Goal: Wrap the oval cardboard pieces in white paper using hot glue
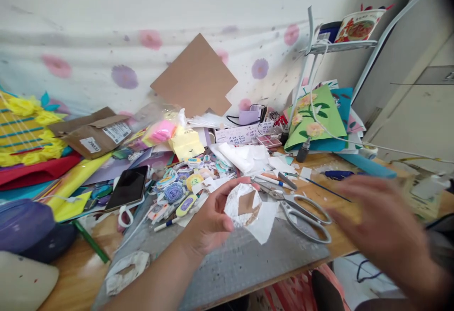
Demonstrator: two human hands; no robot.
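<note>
My left hand [213, 218] is closed around the edge of a small roundish cardboard piece wrapped in crumpled white paper [232, 207], with bare brown cardboard showing in its middle. A torn sheet of white paper [263, 223] lies beneath it on the grey cutting mat [227, 268]. Grey-handled scissors [301, 211] rest just right of the piece, blades pointing away from me. My right hand [386, 235] hovers at the right, over the table edge and apart from the scissors. Motion smears its fingers, so their grip is unclear.
Small colourful decorated pieces [173, 191] are heaped behind my left hand. A black phone [128, 187] lies to the left, and another white-wrapped piece [127, 271] near the front. Blue-handled brush or tool [338, 174], paper scraps and a white shelf rack [340, 46] occupy the right.
</note>
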